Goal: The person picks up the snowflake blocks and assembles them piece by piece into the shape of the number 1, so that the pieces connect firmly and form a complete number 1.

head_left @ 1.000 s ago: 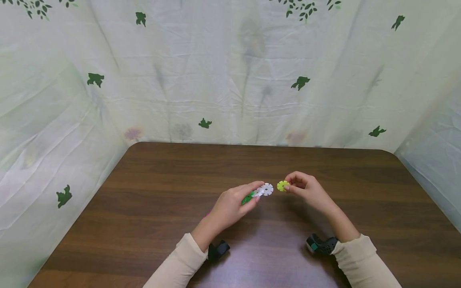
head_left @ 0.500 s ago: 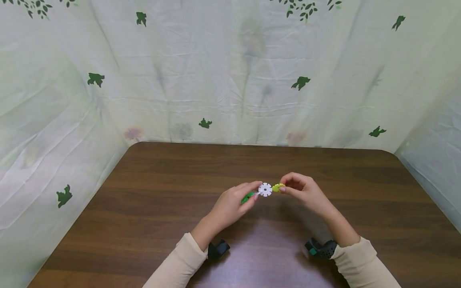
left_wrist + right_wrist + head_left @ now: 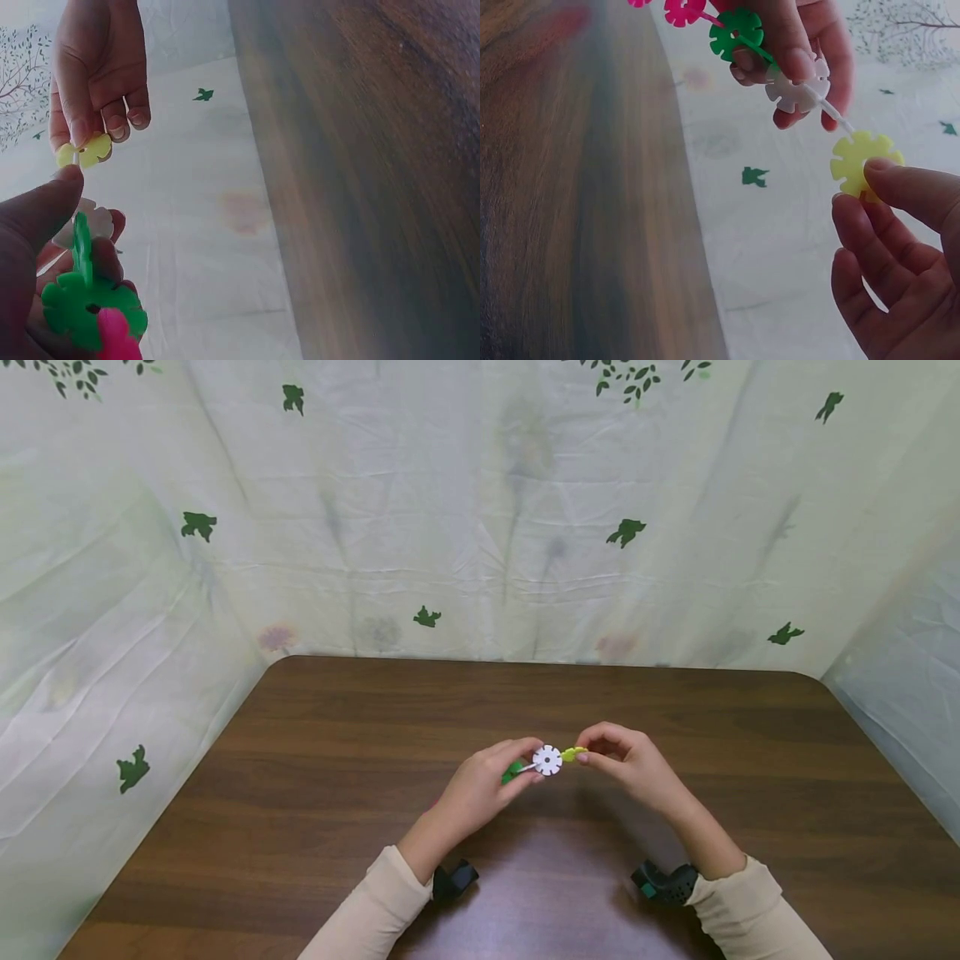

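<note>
My left hand (image 3: 476, 785) holds a chain of notched plastic interlocking discs between thumb and fingers above the table. Pink (image 3: 681, 10), green (image 3: 724, 41) and white (image 3: 778, 97) discs follow one another along it, slotted together at angles. At the chain's far end, a white disc (image 3: 547, 760) faces the head camera. My right hand (image 3: 626, 764) pinches a yellow disc (image 3: 847, 165) between thumb and index finger. The yellow disc meets the edge of that end white disc, turned nearly edge-on in the head view. The left hand hides part of the chain.
A brown wooden table (image 3: 337, 735) lies under both hands. Behind it hangs a pale cloth (image 3: 480, 527) with green leaf and bird prints. Dark wrist cameras are strapped to both wrists.
My right hand has moved left, bringing the yellow disc from a gap away to the white disc's edge. The yellow disc has turned from face-on to nearly edge-on. My left hand has barely moved.
</note>
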`<state>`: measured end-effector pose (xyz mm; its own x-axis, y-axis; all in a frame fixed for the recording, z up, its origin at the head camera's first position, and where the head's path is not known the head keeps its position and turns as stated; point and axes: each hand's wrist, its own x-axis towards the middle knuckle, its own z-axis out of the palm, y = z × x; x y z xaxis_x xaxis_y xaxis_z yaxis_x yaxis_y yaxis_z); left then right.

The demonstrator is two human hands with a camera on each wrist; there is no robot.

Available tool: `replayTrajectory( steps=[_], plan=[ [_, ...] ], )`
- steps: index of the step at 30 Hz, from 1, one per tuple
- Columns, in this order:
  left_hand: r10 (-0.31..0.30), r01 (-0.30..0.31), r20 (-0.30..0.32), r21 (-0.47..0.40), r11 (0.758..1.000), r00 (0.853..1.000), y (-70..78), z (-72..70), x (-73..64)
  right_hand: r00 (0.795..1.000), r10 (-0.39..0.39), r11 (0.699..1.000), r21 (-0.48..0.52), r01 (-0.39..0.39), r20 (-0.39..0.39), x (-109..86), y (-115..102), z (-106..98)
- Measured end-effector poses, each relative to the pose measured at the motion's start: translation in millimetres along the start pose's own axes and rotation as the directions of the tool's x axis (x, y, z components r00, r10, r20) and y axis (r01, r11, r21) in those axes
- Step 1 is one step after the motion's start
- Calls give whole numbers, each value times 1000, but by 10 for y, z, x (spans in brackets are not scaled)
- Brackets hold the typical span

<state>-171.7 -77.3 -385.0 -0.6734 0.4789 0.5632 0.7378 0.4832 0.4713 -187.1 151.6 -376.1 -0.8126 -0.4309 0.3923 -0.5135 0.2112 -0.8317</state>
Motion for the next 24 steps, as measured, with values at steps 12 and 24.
replayTrajectory(
  steps=[12, 24],
  plan=[
    [4, -2, -36, 72, 997, 999, 20, -5, 3, 996, -92, 991, -102, 92, 3, 0, -84, 53],
    [24, -24, 3, 80, 997, 1000, 26, -9, 9, 957, -291, 943, -166, 289, 14, 28, -155, 91]
  ],
)
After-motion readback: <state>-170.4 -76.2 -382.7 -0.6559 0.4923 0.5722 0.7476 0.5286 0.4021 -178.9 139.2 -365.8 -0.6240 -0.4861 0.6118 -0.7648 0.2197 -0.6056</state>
